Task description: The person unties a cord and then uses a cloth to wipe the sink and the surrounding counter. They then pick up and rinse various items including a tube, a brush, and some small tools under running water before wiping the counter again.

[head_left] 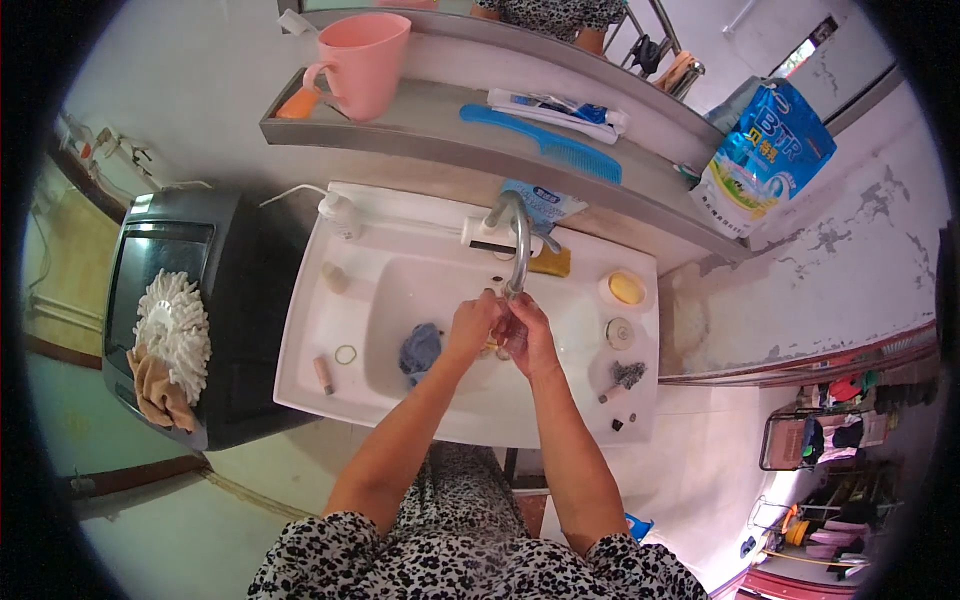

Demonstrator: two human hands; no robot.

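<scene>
Hands meet over the middle of a white washbasin (300,370), directly under the spout of a curved chrome tap (520,245). Left hand (472,322) and right hand (530,335) touch each other, fingers curled inward and pressed together around a small yellowish object (492,347); only a sliver of it shows between the palms, so its kind cannot be told. Whether water runs is not visible.

Surroundings, taking the hands as clock centre:
- 9 o'clock, inside the bowl: crumpled blue cloth (420,350), just beside the left wrist.
- 3 o'clock, on the rim: round soap dish with yellow soap (627,288), round metal drain plug (620,332), small dark scrubbing pad (628,374).
- 9 o'clock, on the left rim: rubber band (345,354) and a small tube (323,375).
- 12 o'clock, steel shelf (420,145): pink mug (362,62), blue comb (545,143), toothpaste tube (560,108).
- 1 o'clock: blue-and-white detergent bag (765,160).
- 9 o'clock, well apart: dark washing machine (240,300) with a white mop head (175,325) on its lid.

Handling judgement: the held object appears small, light and probably wet, hence slippery. Best retained with both palms cupped around it, not fingertips alone. The cloth is soft and limp; pinch a fold anywhere.
</scene>
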